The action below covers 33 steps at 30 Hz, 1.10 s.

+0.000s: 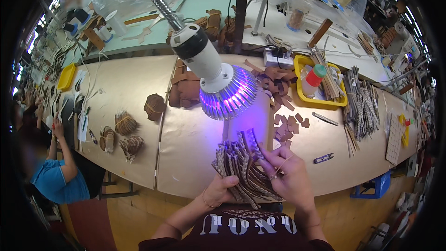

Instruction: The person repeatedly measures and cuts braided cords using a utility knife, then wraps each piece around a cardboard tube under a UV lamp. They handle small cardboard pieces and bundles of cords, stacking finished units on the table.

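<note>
A bundle of brown-and-tan braided strips (232,158) is held just above the near table edge, in front of my body. My left hand (219,189) is closed round its lower left side, with the thumb lying over the strips. My right hand (290,174) pinches one darker strip (252,140) that stands out at the bundle's right side, under violet light. A thin band or cord shows at the right fingers. The lower ends of some strips are hidden behind my hands.
A glowing lamp (228,95) on a flexible neck hangs over the table. Brown leather-like pieces (285,128) lie beyond my right hand, thread snips (323,158) to its right. A yellow tray (320,101) holds a bottle. Tied bundles (125,123) lie left; a co-worker in blue (60,181) sits far left.
</note>
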Each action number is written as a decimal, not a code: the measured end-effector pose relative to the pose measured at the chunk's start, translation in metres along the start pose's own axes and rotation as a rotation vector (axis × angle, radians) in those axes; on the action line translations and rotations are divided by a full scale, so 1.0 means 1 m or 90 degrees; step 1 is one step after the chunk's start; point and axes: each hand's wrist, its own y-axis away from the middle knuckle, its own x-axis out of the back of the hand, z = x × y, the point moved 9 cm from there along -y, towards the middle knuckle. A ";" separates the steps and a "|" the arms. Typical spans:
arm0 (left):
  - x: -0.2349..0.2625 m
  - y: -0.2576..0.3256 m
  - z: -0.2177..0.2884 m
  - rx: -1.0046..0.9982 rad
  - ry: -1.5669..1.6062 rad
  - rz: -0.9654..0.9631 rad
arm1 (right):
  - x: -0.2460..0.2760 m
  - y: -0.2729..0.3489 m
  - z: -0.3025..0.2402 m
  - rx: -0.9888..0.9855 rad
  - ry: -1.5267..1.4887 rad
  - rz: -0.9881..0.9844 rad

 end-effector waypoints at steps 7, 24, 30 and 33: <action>0.001 -0.004 0.002 0.035 -0.044 0.054 | -0.014 0.006 -0.012 0.071 0.031 -0.114; 0.036 0.036 0.010 0.103 -0.197 0.108 | -0.036 0.029 -0.014 -0.037 0.017 -0.055; 0.007 0.024 0.044 0.084 -0.256 -0.085 | -0.025 -0.002 -0.002 0.043 -0.433 0.041; 0.007 0.025 0.039 0.131 -0.341 -0.120 | -0.073 0.000 -0.005 -0.005 -0.726 -0.089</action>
